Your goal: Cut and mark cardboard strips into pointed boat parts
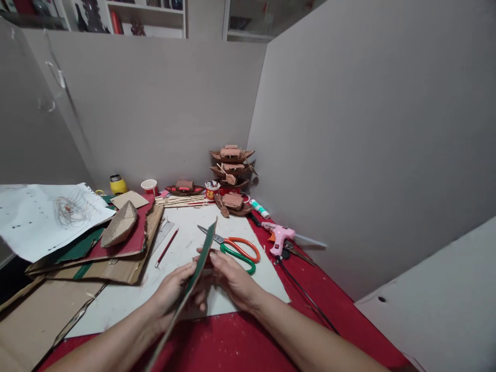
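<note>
A long strip of cardboard with a green face [202, 261] is held on edge between my hands, slanting from near my body up toward the scissors. My left hand [172, 289] is wrapped round its left side, fingers reaching underneath. My right hand [232, 279] grips the strip from the right, with thumb and fingers near its upper part. Just beyond lie scissors [240, 253] with one orange and one green handle, on a white sheet [189, 219]. A dark red pencil [166, 248] and a clear ruler [160, 236] rest left of the strip.
Stacked cardboard [134, 263] with a folded cardboard boat [120, 226] fills the left. Small brown model boats [232, 168], thin sticks [186, 200] and paper cups [149, 187] stand at the back. A pink glue gun [279, 236] with its cable lies right, beside a grey partition.
</note>
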Tool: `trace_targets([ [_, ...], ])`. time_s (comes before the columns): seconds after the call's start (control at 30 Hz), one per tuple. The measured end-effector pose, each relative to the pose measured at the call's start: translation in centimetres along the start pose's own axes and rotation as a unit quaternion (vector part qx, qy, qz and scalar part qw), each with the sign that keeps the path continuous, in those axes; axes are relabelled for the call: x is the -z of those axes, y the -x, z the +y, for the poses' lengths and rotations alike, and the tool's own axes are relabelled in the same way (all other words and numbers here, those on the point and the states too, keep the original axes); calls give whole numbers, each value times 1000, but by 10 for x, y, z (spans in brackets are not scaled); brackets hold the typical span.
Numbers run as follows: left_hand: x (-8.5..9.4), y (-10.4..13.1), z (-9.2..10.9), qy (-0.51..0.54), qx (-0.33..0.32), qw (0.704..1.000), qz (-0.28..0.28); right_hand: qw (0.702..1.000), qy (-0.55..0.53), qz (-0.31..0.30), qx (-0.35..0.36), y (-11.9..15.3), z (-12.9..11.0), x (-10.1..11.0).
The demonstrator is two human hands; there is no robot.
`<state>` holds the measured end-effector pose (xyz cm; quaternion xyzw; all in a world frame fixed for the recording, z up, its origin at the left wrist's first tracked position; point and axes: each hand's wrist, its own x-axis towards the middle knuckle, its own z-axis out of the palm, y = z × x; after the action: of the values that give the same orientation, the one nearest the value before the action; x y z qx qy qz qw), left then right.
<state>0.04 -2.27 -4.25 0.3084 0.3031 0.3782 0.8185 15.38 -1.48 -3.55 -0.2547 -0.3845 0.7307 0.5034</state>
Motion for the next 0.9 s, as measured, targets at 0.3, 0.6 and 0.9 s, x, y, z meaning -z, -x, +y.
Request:
trace_targets([
  [0.3, 6, -3, -1, -16, 133, 990, -44, 997, 31, 61, 18, -1, -3, 5],
  [0.6, -6, 15, 15, -199, -9, 977, -73, 992, 81, 96, 15, -4, -9, 14],
  [0.9, -9, 15, 3, -310, -74, 947, -53, 984, 147, 96, -1, 0, -6, 14],
])
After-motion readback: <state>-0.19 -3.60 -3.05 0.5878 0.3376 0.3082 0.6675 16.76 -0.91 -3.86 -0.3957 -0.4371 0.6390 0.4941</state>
